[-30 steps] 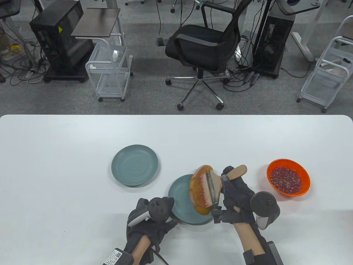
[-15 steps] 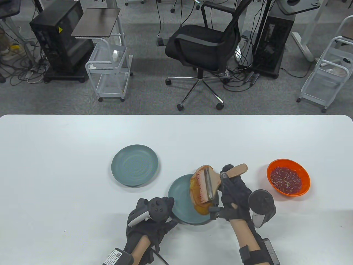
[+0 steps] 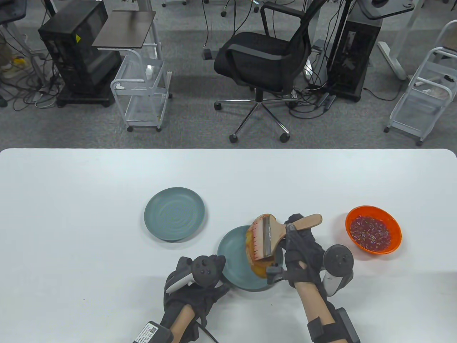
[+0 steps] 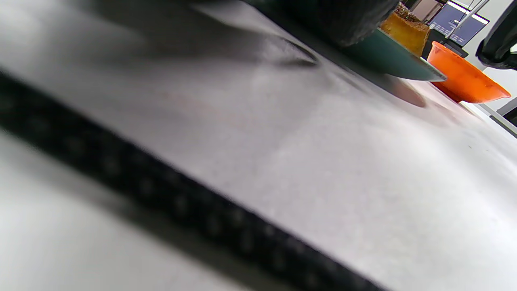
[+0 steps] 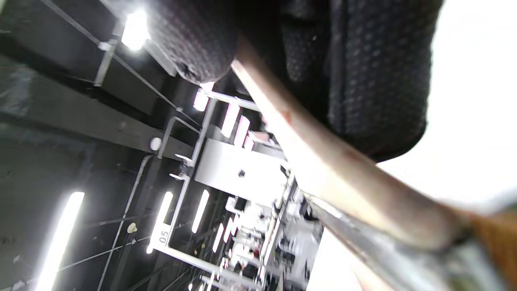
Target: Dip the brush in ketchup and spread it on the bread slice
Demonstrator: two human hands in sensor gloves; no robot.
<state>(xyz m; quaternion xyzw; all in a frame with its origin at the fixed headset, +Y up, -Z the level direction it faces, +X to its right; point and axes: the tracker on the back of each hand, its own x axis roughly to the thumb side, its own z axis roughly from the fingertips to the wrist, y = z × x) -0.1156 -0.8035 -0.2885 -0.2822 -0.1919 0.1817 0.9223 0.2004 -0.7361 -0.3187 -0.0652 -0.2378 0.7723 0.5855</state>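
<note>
The white table (image 3: 71, 200) has lots of open room at 9 o'clock and 12 o'clock. An empty plate (image 3: 174, 218) sits at 10 o'clock. The orange bowl (image 3: 373, 229) blocks 3 o'clock, with a small gap before it.

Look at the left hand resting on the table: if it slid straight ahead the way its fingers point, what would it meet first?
The left hand lies beside the near plate, the one under the bread. Sliding on, it would probably meet that plate's rim first, though how close they already are is unclear.
</note>
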